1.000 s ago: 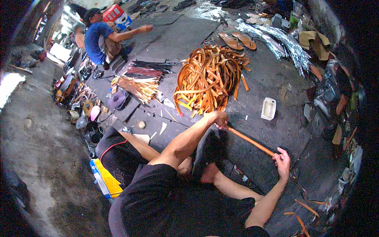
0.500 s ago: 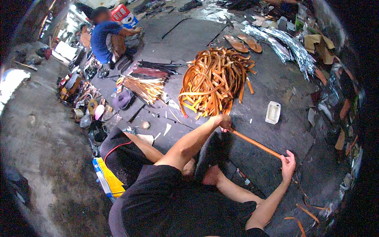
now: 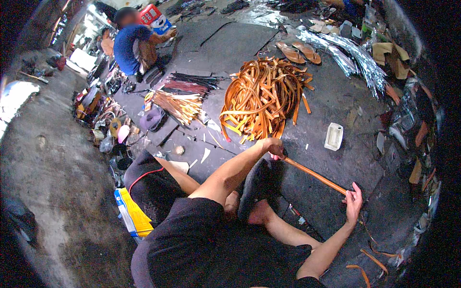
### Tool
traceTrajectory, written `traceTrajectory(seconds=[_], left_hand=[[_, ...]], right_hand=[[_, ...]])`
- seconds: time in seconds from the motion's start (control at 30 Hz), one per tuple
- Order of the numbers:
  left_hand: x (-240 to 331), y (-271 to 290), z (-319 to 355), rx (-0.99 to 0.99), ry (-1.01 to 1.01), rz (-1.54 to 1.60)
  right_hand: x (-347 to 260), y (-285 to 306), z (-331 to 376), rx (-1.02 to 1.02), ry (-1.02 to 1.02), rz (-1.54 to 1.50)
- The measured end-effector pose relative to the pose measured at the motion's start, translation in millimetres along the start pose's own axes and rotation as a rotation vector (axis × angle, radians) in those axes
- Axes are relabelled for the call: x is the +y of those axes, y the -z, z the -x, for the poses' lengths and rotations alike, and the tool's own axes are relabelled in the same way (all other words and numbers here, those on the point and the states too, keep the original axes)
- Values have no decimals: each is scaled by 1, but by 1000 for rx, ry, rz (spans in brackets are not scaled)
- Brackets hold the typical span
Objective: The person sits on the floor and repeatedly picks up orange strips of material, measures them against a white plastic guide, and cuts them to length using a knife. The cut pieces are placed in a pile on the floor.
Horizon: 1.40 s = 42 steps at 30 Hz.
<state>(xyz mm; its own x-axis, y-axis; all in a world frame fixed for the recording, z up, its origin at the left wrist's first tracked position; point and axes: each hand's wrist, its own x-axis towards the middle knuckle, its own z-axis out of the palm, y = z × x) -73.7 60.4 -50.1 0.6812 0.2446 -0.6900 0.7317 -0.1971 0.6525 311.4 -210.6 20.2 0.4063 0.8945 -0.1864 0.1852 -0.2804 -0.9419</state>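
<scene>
On the dark floor [image 3: 336,101], the person sits low, legs folded, a black sandal [image 3: 257,185] beside the knee. Biggest item ahead: a heap of orange strips [image 3: 264,93], tangled and looped, lying beyond the left hand. Left of the heap, two smaller bundles: tan strips [image 3: 180,106] and dark strips [image 3: 192,82], fanned side by side. Farther back, another person in a blue shirt [image 3: 127,43] sits facing away, next to a red-and-white container [image 3: 151,14]. Silvery sheeting [image 3: 345,53] runs along the upper right; a pair of brown sandals [image 3: 300,50] lies near it. Small white tray [image 3: 333,137] sits alone right of the heap.

One orange strip [image 3: 314,175] is stretched straight between the two hands, low over the floor, running diagonally from upper left to lower right. Left hand [image 3: 273,146] is closed around its upper end, fingers curled tight. Right hand [image 3: 354,201] meets the lower end with fingers spread loosely; cannot tell whether it really grips the strip or only steadies it. Yellow-and-blue packet [image 3: 129,213] lies by the left hip. Loose orange scraps [image 3: 374,261] lie near the right elbow.
</scene>
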Motion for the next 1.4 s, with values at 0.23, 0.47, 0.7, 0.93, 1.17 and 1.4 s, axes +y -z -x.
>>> traceTrajectory(seconds=[0.23,0.47,0.7,0.93,1.17,1.4], left_hand=[[-35,2,-21,-114,77,210],[-9,2,-9,-70,7,74],[-7,2,5,-36,8,105],[-8,1,2,-46,36,105],[-15,-2,-4,-45,66,81],[-18,-2,-6,-16,39,135]], right_hand=[[3,-7,-3,19,-27,17],[10,-4,-5,48,-28,34],[7,-9,-6,51,-36,18],[9,-7,-7,34,-2,35],[4,-10,-4,31,-27,20],[2,-9,-5,36,-32,32]])
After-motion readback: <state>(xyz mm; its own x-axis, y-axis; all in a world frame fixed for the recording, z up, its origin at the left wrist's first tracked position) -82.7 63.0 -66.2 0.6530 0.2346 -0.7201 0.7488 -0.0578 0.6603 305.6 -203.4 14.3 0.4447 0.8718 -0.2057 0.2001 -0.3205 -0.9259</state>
